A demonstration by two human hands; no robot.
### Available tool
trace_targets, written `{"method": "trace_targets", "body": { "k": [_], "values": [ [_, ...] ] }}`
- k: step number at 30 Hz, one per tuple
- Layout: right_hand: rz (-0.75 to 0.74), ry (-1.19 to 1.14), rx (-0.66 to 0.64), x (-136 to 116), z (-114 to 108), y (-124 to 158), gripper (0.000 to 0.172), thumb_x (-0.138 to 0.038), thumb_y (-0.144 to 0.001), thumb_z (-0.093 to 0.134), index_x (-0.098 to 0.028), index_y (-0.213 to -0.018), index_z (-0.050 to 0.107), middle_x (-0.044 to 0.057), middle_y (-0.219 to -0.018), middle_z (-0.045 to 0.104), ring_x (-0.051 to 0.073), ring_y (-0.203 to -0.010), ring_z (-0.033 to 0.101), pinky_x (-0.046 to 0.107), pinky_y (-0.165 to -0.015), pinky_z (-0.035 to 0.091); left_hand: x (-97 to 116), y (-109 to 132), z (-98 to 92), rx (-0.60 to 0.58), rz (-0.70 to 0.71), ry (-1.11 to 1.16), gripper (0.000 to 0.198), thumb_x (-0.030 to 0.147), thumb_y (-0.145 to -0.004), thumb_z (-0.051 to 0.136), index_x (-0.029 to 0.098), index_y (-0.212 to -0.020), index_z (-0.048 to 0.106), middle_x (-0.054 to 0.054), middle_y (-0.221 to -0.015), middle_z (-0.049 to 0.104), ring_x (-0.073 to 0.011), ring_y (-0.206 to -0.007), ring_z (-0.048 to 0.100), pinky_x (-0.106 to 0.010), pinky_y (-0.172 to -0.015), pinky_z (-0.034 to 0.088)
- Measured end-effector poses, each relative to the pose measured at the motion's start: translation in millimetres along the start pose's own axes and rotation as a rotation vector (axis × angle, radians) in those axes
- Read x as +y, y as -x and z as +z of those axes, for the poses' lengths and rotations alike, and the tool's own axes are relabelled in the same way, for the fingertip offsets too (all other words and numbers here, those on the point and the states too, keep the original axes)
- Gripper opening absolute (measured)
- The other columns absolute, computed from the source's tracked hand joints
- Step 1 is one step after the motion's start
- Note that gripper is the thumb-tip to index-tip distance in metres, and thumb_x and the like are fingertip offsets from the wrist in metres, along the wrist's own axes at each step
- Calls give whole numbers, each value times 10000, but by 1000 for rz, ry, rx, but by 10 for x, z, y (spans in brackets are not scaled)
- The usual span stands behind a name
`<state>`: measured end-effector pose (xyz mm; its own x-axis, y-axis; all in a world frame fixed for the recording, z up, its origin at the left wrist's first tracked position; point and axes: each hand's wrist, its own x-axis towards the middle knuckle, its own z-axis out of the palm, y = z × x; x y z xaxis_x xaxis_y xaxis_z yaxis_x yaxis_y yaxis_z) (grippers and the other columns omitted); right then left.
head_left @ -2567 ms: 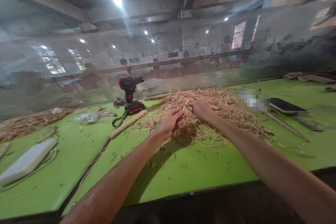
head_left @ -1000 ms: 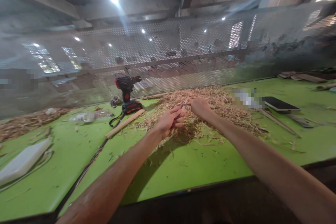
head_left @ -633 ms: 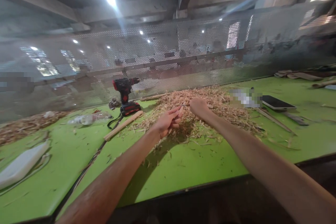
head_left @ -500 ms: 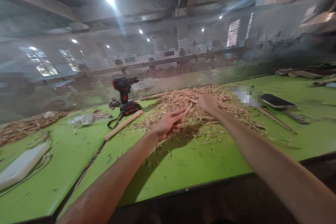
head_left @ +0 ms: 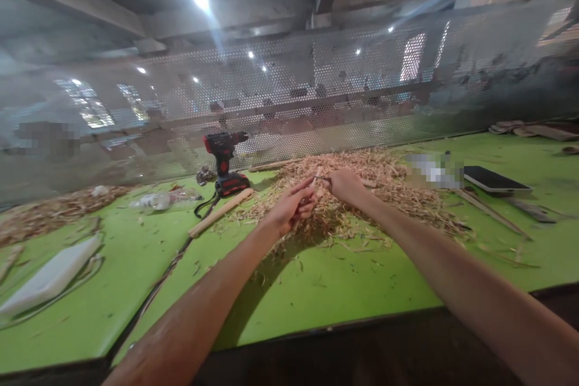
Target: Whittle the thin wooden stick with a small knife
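Observation:
My left hand (head_left: 295, 205) is closed on a small pale wood piece (head_left: 317, 175), whose tip sticks up past the fingers. Just to its right, my right hand (head_left: 347, 187) is wrapped round a knife-like tool (head_left: 324, 178); the thin dark end points left and touches or nearly touches the wood piece. What looks like its handle (head_left: 370, 183) shows behind the right hand. Both hands are over the front part of a heap of wood shavings (head_left: 389, 166) on the green table (head_left: 344, 283).
A red and black cordless drill (head_left: 224, 163) stands behind a wooden stick (head_left: 221, 213). Left are a plastic bottle (head_left: 167, 199) and a white block-like object (head_left: 52, 277). A dark phone-like device (head_left: 495, 179) lies right. A perforated screen (head_left: 289, 96) rises behind.
My right hand has moved left and nearer, bringing the tool to the wood piece in my left hand. The whole view has shifted slightly, with table objects appearing further right.

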<state>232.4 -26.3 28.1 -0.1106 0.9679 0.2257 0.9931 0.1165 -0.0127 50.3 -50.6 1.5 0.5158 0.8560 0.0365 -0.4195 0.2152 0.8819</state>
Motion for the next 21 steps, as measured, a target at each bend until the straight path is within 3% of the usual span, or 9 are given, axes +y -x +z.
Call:
{"method": "trace_targets", "body": {
  "k": [7,15,21],
  "values": [
    [40,51,57,48,24,-9,350,-265,-1027,499,-81,-1092,789,200,-1015,786,269,-995,733,292,-845,498,-42,-6,-21,-9,48,-72,620,130,-864,765,180,-1464,612,37,-711,556,-23,-442,327,-137,-406,208],
    [65,105,72,96,-11,-5,340,-141,-987,487,-84,-1141,785,218,-1082,784,300,-1066,741,316,-871,528,-32,-4,0,-41,24,-93,488,109,-905,716,174,-1386,668,54,-695,503,-24,-451,313,-132,-407,223],
    [65,130,44,154,14,-66,346,-181,-998,488,-80,-1148,783,228,-1078,783,288,-1061,743,303,-872,533,-24,-12,7,-109,0,-52,402,123,-927,704,159,-1327,674,51,-705,487,-24,-456,308,-125,-406,209]
  ]
}}
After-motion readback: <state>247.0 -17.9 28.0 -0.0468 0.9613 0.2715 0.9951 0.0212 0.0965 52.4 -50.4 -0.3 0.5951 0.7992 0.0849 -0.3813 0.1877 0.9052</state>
